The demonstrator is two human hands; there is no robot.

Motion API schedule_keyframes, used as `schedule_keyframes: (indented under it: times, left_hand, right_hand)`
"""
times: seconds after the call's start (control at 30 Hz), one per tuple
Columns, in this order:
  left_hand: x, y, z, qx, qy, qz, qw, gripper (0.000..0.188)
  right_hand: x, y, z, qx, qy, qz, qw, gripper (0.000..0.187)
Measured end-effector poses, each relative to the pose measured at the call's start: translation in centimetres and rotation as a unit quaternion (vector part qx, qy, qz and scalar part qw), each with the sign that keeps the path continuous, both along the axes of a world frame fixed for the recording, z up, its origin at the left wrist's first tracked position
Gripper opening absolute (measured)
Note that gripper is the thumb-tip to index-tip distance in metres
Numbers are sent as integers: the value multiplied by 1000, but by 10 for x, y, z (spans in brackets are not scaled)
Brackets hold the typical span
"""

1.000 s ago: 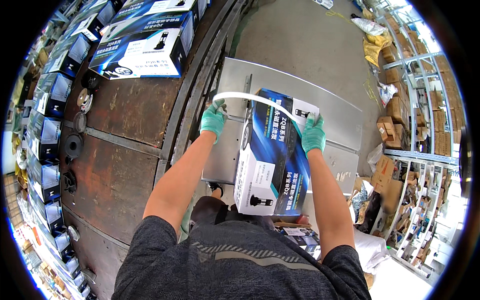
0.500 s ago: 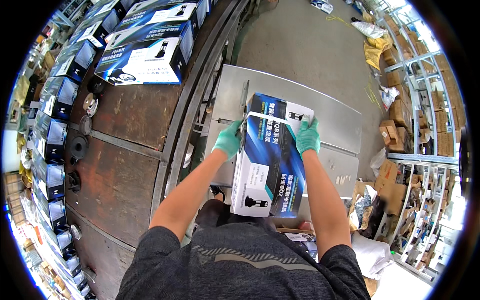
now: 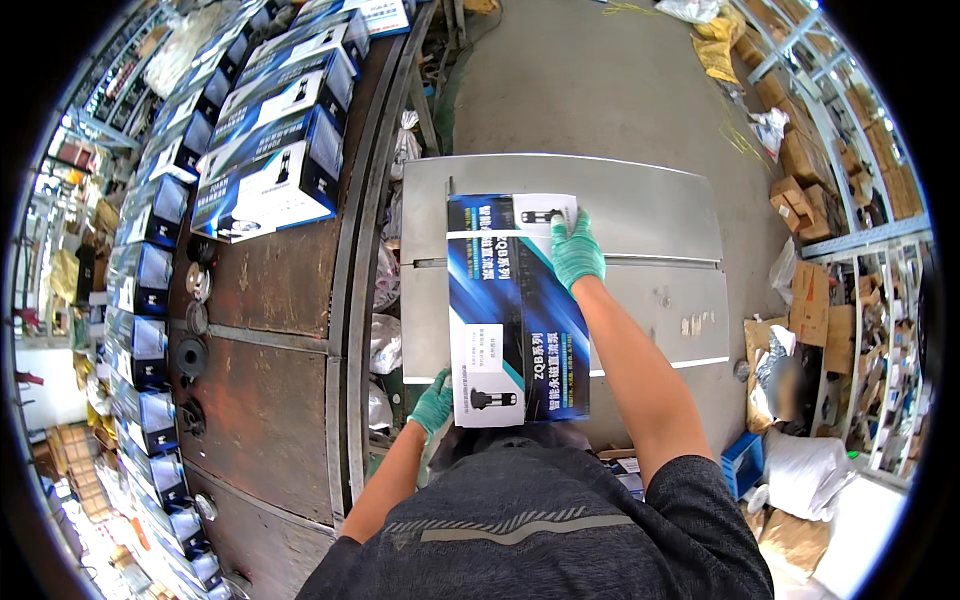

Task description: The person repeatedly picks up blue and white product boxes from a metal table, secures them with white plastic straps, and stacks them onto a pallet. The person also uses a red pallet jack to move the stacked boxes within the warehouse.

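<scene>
A blue, black and white printed cardboard box (image 3: 520, 310) lies on a grey metal-topped table (image 3: 650, 205), its near end close to my body. A white strap (image 3: 485, 234) crosses the box near its far end. My right hand (image 3: 577, 252), in a green glove, grips the far right edge, fingers over the top. My left hand (image 3: 432, 405), gloved alike, is closed against the near left side; part of its fingers is hidden by the box.
On the left, a brown workbench (image 3: 265, 400) carries rows of similar boxes (image 3: 270, 175) and round dark parts (image 3: 190, 357). A slot (image 3: 660, 263) crosses the metal top. Shelving with cartons (image 3: 805, 300) stands right; a blue crate (image 3: 742, 465) is near right.
My left hand has moved from the far left edge to the near left side of the box. The box has turned straighter. My right hand stays on its far right edge.
</scene>
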State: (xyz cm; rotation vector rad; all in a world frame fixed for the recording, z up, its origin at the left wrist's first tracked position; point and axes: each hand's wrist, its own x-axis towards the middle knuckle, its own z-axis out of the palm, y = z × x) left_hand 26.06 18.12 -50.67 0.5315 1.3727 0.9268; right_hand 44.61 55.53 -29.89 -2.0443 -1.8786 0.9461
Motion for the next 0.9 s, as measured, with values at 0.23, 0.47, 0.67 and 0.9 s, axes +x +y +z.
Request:
schedule_keyframes:
  times: [0.23, 0.47, 0.67, 0.9]
  left_hand:
    - [23, 21, 9, -65, -341, 188, 919, 46]
    - [35, 36, 63, -32, -382, 164, 909, 44]
    - [44, 58, 96, 9, -402, 145, 904, 43]
    - [38, 126, 151, -67, -288, 185, 937, 40]
  right_hand:
    - [59, -63, -61, 41, 281, -11, 959, 70]
    - [158, -200, -157, 38, 164, 236, 957, 46]
    - [146, -228, -142, -105, 342, 32, 933, 46]
    - [132, -166, -75, -59, 269, 100, 956, 75]
